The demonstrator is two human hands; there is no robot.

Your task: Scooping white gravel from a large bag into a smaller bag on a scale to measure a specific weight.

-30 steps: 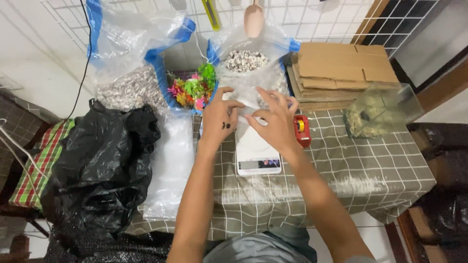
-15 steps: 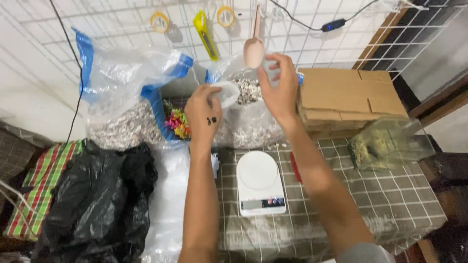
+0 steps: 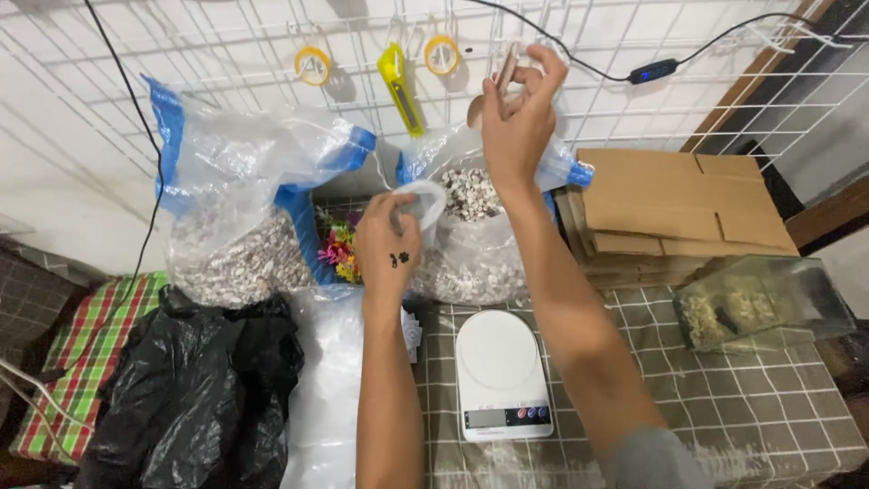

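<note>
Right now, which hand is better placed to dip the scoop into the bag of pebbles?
Right, probably. The right hand already holds the scoop just above the open pebble bag, while the left hand is busy holding a small clear bag.

Bright, even light; soft shadows, slight edge distortion.

A white kitchen scale (image 3: 501,373) sits on a grey tablecloth (image 3: 724,398) checked with pale lines. The clear bags (image 3: 244,226) have blue edges and hold grey-white chips. A yellow cutter (image 3: 399,86) and yellow tape rings (image 3: 312,65) hang on white wire grid (image 3: 181,54). The cardboard (image 3: 670,208) is brown, the sack (image 3: 181,398) glossy black, and the cloth (image 3: 86,353) red-green plaid.
</note>
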